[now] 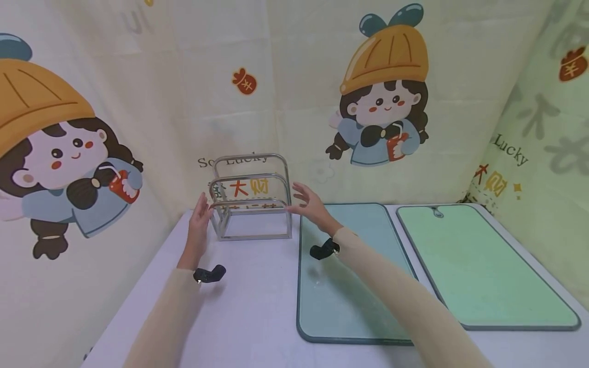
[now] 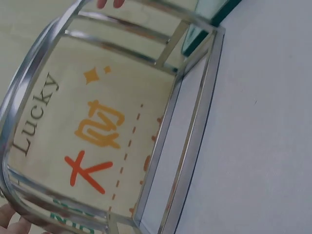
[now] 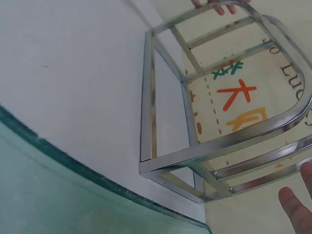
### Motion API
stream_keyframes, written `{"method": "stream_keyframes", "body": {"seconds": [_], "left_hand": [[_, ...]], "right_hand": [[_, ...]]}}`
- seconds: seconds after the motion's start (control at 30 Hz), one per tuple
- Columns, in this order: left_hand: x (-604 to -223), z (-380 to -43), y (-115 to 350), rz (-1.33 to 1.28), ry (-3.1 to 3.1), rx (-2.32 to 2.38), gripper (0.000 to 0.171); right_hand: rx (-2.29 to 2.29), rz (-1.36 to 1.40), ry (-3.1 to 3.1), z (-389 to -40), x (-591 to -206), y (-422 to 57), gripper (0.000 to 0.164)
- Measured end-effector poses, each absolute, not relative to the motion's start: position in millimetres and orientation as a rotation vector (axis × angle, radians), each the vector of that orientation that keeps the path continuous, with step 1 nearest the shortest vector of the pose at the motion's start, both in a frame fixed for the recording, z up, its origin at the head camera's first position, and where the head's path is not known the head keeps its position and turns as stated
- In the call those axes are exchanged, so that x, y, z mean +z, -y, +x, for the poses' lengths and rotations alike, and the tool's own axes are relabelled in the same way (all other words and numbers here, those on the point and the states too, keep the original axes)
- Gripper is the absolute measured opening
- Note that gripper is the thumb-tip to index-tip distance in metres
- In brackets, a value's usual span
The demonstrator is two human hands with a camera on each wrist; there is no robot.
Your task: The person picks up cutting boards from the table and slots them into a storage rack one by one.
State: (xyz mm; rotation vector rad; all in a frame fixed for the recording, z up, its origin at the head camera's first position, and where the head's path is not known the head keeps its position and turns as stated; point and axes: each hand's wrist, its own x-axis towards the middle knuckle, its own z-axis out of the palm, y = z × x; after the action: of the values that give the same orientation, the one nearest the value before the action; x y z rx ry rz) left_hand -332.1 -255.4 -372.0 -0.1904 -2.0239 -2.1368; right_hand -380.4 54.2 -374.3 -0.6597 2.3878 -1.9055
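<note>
The silver rack (image 1: 253, 237) stands upright on the white table (image 1: 248, 296), between the two hands; taking the rack as the clock's centre, the left hand (image 1: 198, 230) is at eight o'clock and the right hand (image 1: 315, 208) at three. The hands are apart, both with fingers extended and wrapped round nothing, beside the rack's two ends; whether any fingertip actually touches the metal I cannot tell. In the left wrist view fingertips at eight and eleven o'clock are cut off by the frame and partly covered by bars; in the right wrist view only fingers show, at four and one o'clock, and the hoops run out of frame. The rack is shiny, flat-sided metal: three round-cornered hoops over a rectangular base, joined by crossbars. At four o'clock from it lies a smooth blue-green board (image 1: 340, 301) with rounded corners and dark edging, partly hidden by the right sleeve (image 1: 391, 286). Between three and four lies a pale green board (image 1: 488, 266). Printed lettering on the creased cloth backdrop (image 1: 294, 112) is interrupted by the bars.
</note>
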Motion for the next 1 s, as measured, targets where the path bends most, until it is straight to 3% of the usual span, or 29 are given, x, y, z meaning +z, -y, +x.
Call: {"method": "stream_keyframes", "body": {"seconds": [0.33,0.63,1.0], "left_hand": [[-364,-305,233,-0.175,2.032,-1.982,0.065],[-375,-303,210,-0.174,2.071,-1.815,0.066],[-384,-295,163,-0.286,2.171,-1.750,0.063]], "right_hand": [[-1.799,-0.716,-2.438,-359,-369,-67,0.077],[-1.666,-0.835,-2.496,-337,-361,-89,0.082],[-1.572,-0.842,-2.541,-320,-355,-120,0.074]]}}
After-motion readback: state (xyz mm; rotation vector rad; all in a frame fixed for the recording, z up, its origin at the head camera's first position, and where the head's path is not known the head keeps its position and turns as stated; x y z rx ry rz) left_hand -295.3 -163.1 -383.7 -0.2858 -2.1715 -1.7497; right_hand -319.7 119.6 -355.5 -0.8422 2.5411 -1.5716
